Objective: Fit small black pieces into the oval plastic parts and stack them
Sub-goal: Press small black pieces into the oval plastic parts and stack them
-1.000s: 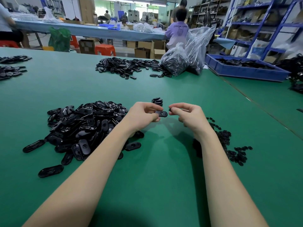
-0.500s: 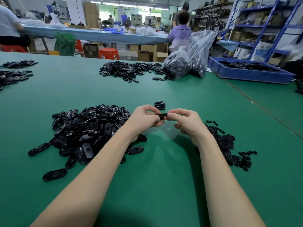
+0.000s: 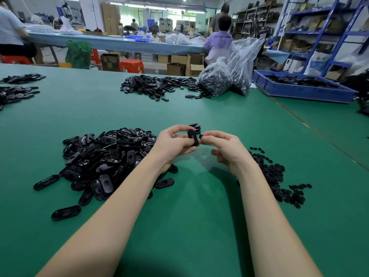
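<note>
**Two hands meet over the green tabletop, one oval part between them**

At the far left of the tabletop (image 3: 189, 226), loose oval plastic parts trail out from a big black pile of oval parts (image 3: 103, 158), which spreads up to the left forearm. That bare forearm runs in from the lower left, wrist slightly bent, and the left hand (image 3: 172, 145) hovers above the cloth with its fingers (image 3: 175, 129) curled: thumb and forefinger pinch one oval plastic part (image 3: 193, 137), held on edge and nearly upright. Just behind it, a short stack of finished ovals (image 3: 195, 126) rests on the tabletop.

Touching or just beside the held oval's right edge is a small black piece (image 3: 201, 136), nipped at the fingertips of the right hand (image 3: 225, 151). Whether it already sits in the oval cannot be told. The other right fingers fold loosely into the palm, and the right forearm slants in from the lower right. Beyond that wrist lies a scatter of small black pieces (image 3: 277, 176). Farther back right stand clear bags of black parts (image 3: 229, 76) and a blue tray (image 3: 299, 90).
</note>
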The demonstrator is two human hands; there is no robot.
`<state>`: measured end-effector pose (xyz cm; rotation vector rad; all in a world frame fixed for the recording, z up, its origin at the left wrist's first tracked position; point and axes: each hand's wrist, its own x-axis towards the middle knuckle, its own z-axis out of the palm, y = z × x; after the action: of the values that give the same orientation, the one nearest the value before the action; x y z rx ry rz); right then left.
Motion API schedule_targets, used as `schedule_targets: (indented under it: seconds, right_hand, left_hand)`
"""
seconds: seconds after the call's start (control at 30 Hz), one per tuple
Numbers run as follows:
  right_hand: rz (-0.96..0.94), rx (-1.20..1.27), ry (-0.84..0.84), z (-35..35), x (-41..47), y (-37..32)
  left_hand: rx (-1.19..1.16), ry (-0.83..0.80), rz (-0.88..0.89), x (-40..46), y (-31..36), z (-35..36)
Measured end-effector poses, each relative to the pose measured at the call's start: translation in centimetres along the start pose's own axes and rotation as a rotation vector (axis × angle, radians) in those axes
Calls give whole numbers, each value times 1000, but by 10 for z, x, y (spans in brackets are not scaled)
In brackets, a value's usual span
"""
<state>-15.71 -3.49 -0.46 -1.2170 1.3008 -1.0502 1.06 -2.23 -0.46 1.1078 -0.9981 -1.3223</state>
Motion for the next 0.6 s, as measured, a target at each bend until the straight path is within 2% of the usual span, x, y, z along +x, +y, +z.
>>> schedule_targets:
  seconds: [0.2, 0.6]
  right_hand:
    - [46, -14, -6, 2, 1, -1]
    - [45, -81, 58, 7, -2, -4]
  left_hand:
    - [106, 84, 46, 4, -2, -2]
    - [101, 33, 15, 1, 0, 2]
